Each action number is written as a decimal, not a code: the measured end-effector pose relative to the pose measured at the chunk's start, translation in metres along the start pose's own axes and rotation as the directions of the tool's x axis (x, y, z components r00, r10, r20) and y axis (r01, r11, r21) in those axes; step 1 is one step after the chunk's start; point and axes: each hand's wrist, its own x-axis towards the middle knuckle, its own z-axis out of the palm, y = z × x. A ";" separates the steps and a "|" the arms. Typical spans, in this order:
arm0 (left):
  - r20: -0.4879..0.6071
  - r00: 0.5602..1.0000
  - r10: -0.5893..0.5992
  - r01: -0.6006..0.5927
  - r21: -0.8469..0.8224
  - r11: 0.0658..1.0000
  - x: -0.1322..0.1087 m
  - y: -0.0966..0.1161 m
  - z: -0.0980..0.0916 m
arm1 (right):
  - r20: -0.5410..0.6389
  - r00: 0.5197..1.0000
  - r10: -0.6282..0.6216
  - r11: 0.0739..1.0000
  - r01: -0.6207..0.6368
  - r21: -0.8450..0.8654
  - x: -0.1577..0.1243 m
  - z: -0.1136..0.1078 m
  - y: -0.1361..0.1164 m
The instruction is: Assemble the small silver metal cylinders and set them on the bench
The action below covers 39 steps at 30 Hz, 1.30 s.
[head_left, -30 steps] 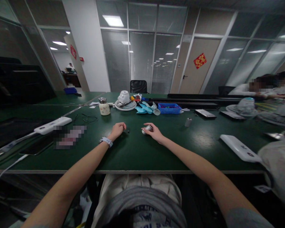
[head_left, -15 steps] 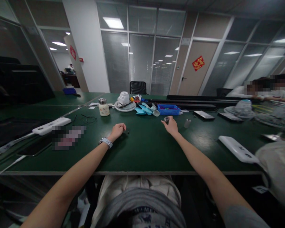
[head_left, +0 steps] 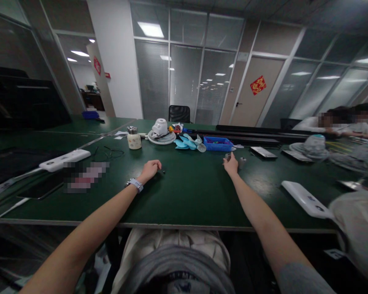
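Observation:
My right hand (head_left: 231,164) is at the table's right middle, with its fingers closed round a small metal cylinder (head_left: 227,156). A second grey metal cylinder (head_left: 242,162) stands on the table just to its right. On the left, my left hand (head_left: 151,170) rests on the green tabletop (head_left: 190,192), its fingers curled in. Whatever those fingers may hold is hidden. Close to their tips lies a tiny dark piece (head_left: 163,172).
Behind my hands are a white fan base (head_left: 160,130), light-blue fan blades (head_left: 187,142), a blue tray (head_left: 217,144) and a patterned bottle (head_left: 134,141). White power strips lie left (head_left: 66,160) and right (head_left: 305,198). People (head_left: 309,122) sit at far right.
My right hand has moved to the right with the metal cylinder, bringing it close to the second one. My left hand has stayed nearly in place. The camera view has shifted slightly.

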 end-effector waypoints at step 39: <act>-0.017 1.000 -0.013 0.013 0.017 1.000 0.000 0.000 -0.002 | -0.253 0.952 -0.170 0.926 0.067 -0.370 0.021 -0.009 -0.004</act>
